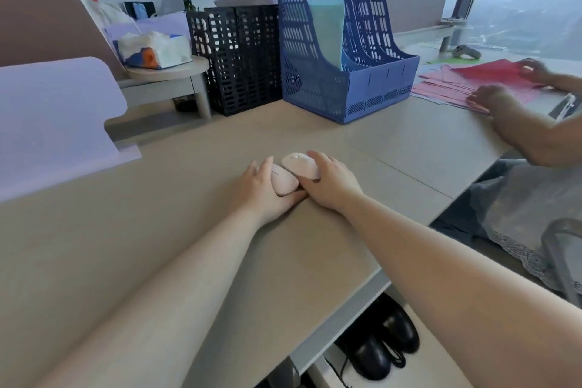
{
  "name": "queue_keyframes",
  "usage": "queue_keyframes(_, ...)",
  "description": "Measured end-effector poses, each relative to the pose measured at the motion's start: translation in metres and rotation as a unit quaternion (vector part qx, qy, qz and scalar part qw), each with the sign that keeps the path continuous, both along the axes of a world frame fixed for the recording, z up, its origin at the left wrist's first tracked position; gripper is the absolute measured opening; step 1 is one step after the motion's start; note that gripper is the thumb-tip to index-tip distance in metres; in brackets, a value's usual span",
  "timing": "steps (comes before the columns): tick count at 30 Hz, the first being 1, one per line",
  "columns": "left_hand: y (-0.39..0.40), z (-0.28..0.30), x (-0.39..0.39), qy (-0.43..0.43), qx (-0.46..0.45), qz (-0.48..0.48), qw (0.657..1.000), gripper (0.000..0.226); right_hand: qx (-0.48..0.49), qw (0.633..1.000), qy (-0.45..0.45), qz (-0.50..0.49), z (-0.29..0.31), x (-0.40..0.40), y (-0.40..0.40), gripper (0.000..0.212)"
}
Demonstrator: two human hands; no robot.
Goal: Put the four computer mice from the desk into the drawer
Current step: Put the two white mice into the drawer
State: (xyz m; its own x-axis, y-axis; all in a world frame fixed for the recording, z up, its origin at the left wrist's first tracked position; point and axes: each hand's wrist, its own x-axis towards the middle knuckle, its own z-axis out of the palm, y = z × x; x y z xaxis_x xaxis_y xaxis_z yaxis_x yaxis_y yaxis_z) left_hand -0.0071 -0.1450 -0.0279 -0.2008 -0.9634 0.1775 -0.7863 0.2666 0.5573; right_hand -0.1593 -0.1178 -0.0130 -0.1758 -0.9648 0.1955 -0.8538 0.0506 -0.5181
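Soft, cool daylight enters from the window (519,3) at upper right; the hazy view outside is pale but not blown out. Shadows on the bench (157,246) are faint and diffuse, with no hard glare. Wide-angle bowing stretches the edges, and the whole frame is slightly soft, most so at the upper-left corner and far right.

Underside of pink mouse (283,182) behind left hand (264,190) fingers.

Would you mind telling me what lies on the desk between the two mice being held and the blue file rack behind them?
Nothing: in the head view, bare desk runs from the pink mouse and white mouse to the blue file rack.
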Motion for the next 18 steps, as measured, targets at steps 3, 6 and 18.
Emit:
queue_keyframes(3,0.003,0.005,-0.002,0.010,-0.030,0.002,0.999,0.088,0.003,1.000,-0.004,-0.002,-0.001,0.000,-0.003,0.056)
queue_keyframes(6,0.011,0.010,-0.002,0.006,-0.023,0.011,1.000,0.089,0.005,1.000,-0.025,-0.015,-0.001,-0.001,0.003,0.057)
queue_keyframes(18,0.107,0.032,-0.032,-0.039,0.010,-0.022,0.999,0.103,0.140,0.989,-0.004,-0.051,0.038,-0.024,0.095,0.077)
